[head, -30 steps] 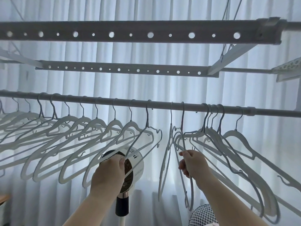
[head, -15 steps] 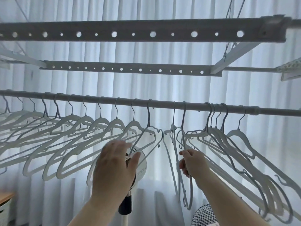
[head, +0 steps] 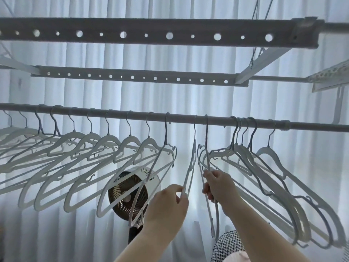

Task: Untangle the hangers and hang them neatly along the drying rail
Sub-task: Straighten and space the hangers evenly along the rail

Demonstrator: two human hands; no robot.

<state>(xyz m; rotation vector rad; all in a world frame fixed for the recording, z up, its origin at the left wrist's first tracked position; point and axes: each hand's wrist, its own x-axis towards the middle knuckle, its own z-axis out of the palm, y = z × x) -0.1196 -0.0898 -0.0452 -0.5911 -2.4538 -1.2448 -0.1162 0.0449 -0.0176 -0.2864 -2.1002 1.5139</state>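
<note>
left hand (head: 166,208) shifted right, pinched edge-on hanger (head: 191,165) hung straight down from rail (head: 188,118) middle; right hand (head: 219,186) gripped neighbouring hanger (head: 207,148); bunched cluster (head: 264,167) crowded right, fan (head: 124,194) behind.

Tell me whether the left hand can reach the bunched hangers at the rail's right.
Probably not directly: the left hand pinches an edge-on hanger, and the right hand, gripping a second hanger, sits between it and the bunch.

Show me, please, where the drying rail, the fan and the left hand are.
drying rail (head: 181,119), head view, a bare stretch near its middle.
fan (head: 130,205), head view, the lower front grille.
left hand (head: 166,207), head view, the back of the hand.
</note>
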